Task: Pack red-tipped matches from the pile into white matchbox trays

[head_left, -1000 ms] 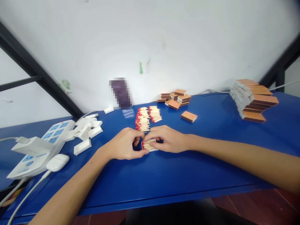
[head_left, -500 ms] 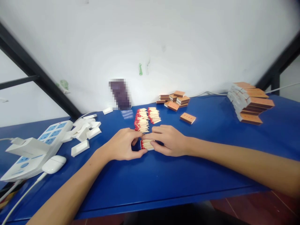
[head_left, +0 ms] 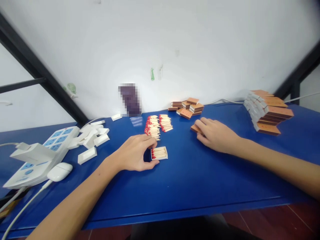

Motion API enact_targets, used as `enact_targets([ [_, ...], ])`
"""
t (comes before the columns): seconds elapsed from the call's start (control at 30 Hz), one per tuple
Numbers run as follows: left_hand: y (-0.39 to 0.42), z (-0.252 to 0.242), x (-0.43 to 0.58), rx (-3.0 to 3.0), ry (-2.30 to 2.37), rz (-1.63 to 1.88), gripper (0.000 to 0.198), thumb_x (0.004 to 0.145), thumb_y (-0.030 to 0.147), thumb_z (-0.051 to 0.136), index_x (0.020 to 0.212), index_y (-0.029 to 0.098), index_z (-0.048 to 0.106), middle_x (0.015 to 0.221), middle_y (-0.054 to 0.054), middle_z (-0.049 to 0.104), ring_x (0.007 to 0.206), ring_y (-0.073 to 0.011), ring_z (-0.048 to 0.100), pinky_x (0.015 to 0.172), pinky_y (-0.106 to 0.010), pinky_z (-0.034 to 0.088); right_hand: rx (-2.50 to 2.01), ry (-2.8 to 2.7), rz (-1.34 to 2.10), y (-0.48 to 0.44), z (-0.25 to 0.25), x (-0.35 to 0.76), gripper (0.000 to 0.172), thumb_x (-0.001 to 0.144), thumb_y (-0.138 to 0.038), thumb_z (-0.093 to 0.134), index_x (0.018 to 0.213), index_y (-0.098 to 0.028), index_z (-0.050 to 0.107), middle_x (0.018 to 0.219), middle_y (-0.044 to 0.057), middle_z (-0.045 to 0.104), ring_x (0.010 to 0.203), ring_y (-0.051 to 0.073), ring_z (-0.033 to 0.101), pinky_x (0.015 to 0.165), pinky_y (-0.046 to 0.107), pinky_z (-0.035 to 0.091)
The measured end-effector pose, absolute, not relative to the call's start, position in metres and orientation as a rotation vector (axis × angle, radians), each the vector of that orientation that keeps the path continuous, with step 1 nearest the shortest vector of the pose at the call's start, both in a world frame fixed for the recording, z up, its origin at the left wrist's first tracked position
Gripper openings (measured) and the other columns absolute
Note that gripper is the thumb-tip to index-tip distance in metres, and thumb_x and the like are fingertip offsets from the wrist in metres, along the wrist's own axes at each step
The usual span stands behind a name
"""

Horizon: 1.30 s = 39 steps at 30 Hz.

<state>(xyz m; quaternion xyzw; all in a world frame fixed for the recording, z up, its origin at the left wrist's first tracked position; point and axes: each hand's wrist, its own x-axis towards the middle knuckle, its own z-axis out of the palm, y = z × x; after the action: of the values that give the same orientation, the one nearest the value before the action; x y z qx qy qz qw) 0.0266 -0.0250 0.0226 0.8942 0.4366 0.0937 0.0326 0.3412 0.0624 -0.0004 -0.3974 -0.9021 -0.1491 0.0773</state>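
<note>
A white matchbox tray (head_left: 166,149) lies on the blue table in front of me, filled with red-headed matches. My left hand (head_left: 137,153) holds it at its left end, index finger along the far side and thumb along the near side. Further right, my right hand (head_left: 215,134) grips an orange-brown matchbox sleeve (head_left: 194,128), its fingers covering most of it. Behind the tray lie two heaps of loose matches, a larger left heap (head_left: 152,127) and a smaller right heap (head_left: 165,123), heads to the left.
Several matchboxes (head_left: 186,113) are piled against the wall, and a taller stack (head_left: 275,111) stands at the right. White empty trays (head_left: 87,155) lie at the left beside a power strip (head_left: 56,140) with a white charger case (head_left: 60,171) and cables. A dark blurred object (head_left: 130,100) leans on the wall.
My right hand has left the match-filled tray and moved right onto the single matchbox sleeve. The left hand stays at the tray, whose matches now show fully.
</note>
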Motion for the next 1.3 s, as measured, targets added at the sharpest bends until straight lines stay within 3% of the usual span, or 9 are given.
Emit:
enact_targets([
  [0.07, -0.025, 0.021, 0.026, 2.734, 1.351, 0.285, 0.031, 0.08, 0.047, 0.065, 0.089, 0.02, 0.052, 0.083, -0.001, 0.058, 0.075, -0.0187, 0.052, 0.068, -0.03, 0.038, -0.976, -2.782, -0.244, 0.052, 0.004, 0.33, 0.007, 0.089, -0.025, 0.047, 0.091, -0.019, 0.048, 0.091, 0.008, 0.057, 0.075, 0.02, 0.052, 0.071, 0.033, 0.036],
  [0.27, -0.024, 0.018, 0.027, 2.71, 1.314, 0.323, 0.028, 0.08, 0.044, 0.066, 0.087, 0.02, 0.051, 0.081, 0.0, 0.057, 0.075, -0.0176, 0.052, 0.069, -0.029, 0.039, -0.482, -2.946, 0.164, 0.023, 0.021, 0.284, 0.016, 0.082, -0.021, 0.053, 0.097, -0.018, 0.049, 0.091, 0.006, 0.056, 0.076, 0.02, 0.049, 0.073, 0.034, 0.038],
  [0.5, -0.025, 0.017, 0.027, 2.677, 1.324, 0.371, 0.029, 0.08, 0.044, 0.067, 0.089, 0.02, 0.052, 0.082, 0.001, 0.058, 0.074, -0.0171, 0.053, 0.066, -0.028, 0.039, -0.47, -2.923, 0.411, 0.028, 0.018, 0.274, 0.026, 0.08, -0.019, 0.056, 0.105, -0.017, 0.05, 0.096, 0.007, 0.055, 0.083, 0.021, 0.051, 0.076, 0.035, 0.04],
  [0.63, -0.025, 0.016, 0.026, 2.658, 1.301, 0.422, 0.035, 0.081, 0.043, 0.068, 0.105, 0.02, 0.057, 0.091, -0.001, 0.062, 0.081, -0.0181, 0.058, 0.071, -0.028, 0.043, -0.507, -2.876, 0.616, 0.028, 0.022, 0.279, 0.024, 0.08, -0.019, 0.059, 0.102, -0.019, 0.05, 0.096, 0.005, 0.056, 0.082, 0.019, 0.051, 0.072, 0.031, 0.04],
  [0.73, -0.025, 0.016, 0.028, 2.669, 1.26, 0.411, 0.03, 0.084, 0.041, 0.066, 0.104, 0.019, 0.061, 0.093, -0.002, 0.063, 0.083, -0.0182, 0.059, 0.074, -0.028, 0.044, -0.495, -2.854, 0.751, 0.028, 0.027, 0.282, 0.021, 0.081, -0.023, 0.061, 0.098, -0.02, 0.05, 0.095, 0.002, 0.056, 0.08, 0.016, 0.05, 0.071, 0.028, 0.039],
  [1.03, -0.026, 0.016, 0.033, 2.592, 1.309, 0.346, 0.027, 0.084, 0.045, 0.066, 0.092, 0.019, 0.063, 0.075, 0.001, 0.06, 0.066, -0.0146, 0.055, 0.062, -0.026, 0.04, -0.525, -2.851, 0.815, 0.034, 0.031, 0.284, 0.028, 0.079, -0.033, 0.07, 0.095, -0.021, 0.05, 0.089, -0.001, 0.057, 0.074, 0.015, 0.049, 0.063, 0.027, 0.037],
  [1.3, -0.026, 0.011, 0.036, 2.357, 1.188, 0.559, 0.053, 0.076, 0.047, 0.079, 0.119, 0.024, 0.059, 0.073, 0.005, 0.056, 0.063, -0.0117, 0.055, 0.062, -0.023, 0.043, -0.542, -2.774, 0.756, 0.026, 0.024, 0.271, 0.022, 0.085, -0.03, 0.066, 0.098, -0.019, 0.052, 0.095, 0.003, 0.06, 0.081, 0.016, 0.053, 0.074, 0.03, 0.041],
])
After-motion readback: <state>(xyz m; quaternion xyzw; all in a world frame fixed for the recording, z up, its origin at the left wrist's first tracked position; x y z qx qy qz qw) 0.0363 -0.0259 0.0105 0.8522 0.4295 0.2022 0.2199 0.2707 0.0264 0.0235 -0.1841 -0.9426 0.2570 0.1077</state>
